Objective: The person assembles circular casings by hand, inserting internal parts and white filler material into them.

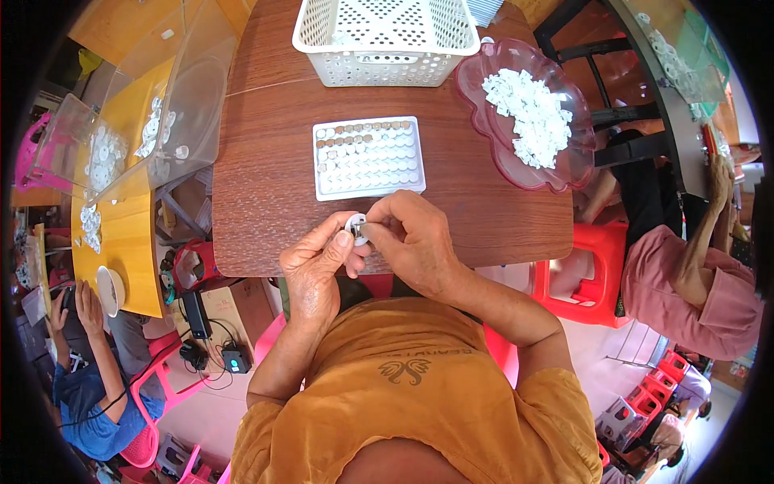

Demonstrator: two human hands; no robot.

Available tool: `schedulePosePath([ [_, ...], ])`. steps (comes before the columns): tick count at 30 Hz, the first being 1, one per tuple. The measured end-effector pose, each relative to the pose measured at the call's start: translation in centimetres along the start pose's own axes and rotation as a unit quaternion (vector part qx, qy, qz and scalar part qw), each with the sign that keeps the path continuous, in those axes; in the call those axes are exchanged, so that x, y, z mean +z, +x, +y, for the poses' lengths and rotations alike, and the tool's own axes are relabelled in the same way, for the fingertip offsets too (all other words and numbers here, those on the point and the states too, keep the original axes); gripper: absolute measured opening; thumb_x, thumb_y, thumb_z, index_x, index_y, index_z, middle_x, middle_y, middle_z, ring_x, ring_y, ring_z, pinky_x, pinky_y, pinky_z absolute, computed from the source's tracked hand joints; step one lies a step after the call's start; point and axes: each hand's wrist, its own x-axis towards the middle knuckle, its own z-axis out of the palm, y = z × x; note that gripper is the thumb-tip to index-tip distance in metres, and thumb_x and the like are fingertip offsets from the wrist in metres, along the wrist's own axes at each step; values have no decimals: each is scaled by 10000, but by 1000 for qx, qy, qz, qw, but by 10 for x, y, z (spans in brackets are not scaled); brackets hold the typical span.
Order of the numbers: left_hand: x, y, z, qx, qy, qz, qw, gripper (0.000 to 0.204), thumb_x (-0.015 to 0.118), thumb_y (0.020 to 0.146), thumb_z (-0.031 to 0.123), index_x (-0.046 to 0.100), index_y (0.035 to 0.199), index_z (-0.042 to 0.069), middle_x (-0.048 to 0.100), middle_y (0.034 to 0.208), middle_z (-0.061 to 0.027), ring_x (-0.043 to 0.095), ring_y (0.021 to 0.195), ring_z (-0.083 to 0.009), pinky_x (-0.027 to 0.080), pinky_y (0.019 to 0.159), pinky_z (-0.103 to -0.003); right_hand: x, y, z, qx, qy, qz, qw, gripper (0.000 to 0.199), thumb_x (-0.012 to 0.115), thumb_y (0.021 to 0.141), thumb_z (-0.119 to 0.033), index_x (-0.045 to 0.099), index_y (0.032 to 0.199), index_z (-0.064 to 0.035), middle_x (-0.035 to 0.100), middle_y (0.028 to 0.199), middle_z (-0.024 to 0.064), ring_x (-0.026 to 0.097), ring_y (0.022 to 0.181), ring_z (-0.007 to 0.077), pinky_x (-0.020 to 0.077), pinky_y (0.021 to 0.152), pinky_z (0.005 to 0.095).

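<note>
head | dark wooden surface (266,161), red stools around | left hand (314,270) and right hand (415,242) both pinch a small white round part (355,227) at the near edge | just beyond grip: white tray (368,157) of small discs | farther: white basket (385,40) | beyond-right: pink dish (564,161) of white pieces (528,117)

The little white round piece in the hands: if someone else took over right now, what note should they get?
Left hand: pinches the small white round piece at the table's near edge.
Right hand: fingertips on the same piece.
White compartment tray: just beyond the hands; top rows hold brownish pieces, lower rows white ones.
Pink dish: heaped with loose white parts, to the right.
White perforated basket: at the far edge.
Done: tray looks filled.
Left: the dish heap.
</note>
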Motion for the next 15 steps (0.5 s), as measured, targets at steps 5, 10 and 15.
schedulePosePath([
  [5, -2, -2, 0, 18, 26, -4, 999, 273, 609, 866, 111, 612, 1099, -31, 658, 808, -117, 577, 610, -107, 439, 524, -203, 1, 3, -7, 61, 22, -20, 998, 89, 628, 737, -34, 541, 735, -20, 555, 682, 128, 560, 611, 279, 436, 552, 390],
  [10, -9, 1, 1, 16, 2, -4, 1000, 281, 599, 873, 110, 600, 1113, -37, 659, 808, -123, 581, 609, -111, 433, 522, -206, 0, 15, -8, 90, 54, -67, 992, 83, 618, 751, -51, 544, 733, -17, 558, 679, 128, 565, 628, 293, 439, 563, 396],
  [15, -21, 4, 0, 4, -41, 39, 998, 289, 585, 886, 128, 585, 1111, -53, 660, 800, -128, 581, 597, -119, 423, 513, -212, 10, 53, 7, -182, -181, 20, 966, 59, 641, 763, -49, 620, 817, -41, 558, 715, 97, 565, 678, 256, 437, 564, 356],
])
